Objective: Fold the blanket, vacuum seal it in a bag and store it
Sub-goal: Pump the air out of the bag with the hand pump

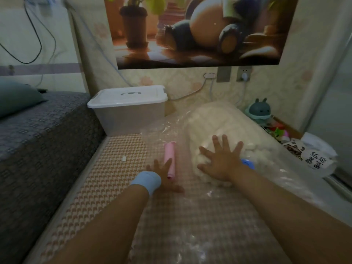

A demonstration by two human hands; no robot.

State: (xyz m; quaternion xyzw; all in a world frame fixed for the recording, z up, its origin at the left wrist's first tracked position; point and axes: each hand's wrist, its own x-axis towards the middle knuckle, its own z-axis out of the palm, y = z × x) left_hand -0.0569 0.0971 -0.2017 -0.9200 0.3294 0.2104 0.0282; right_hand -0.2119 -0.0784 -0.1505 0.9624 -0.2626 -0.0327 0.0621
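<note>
Currently: blanket (215, 119) sits inside the clear bag (285, 180) on the mat, long axis running away from me. Right hand (221, 161), fingers spread, presses its near end. Left hand (163, 176), also spread, lies farther left by the pink tube (170, 159).

One cream blanket (215, 119), inside one clear bag (270, 180), centre-right. One pink tube (170, 157) just to its left, one blue cap (248, 163) on the near right. One white lidded box (127, 109) at the far end. Two hands in there: left hand (162, 174), right hand (221, 161). One blue wristband (147, 181). One teal toy (260, 111) far right.
</note>
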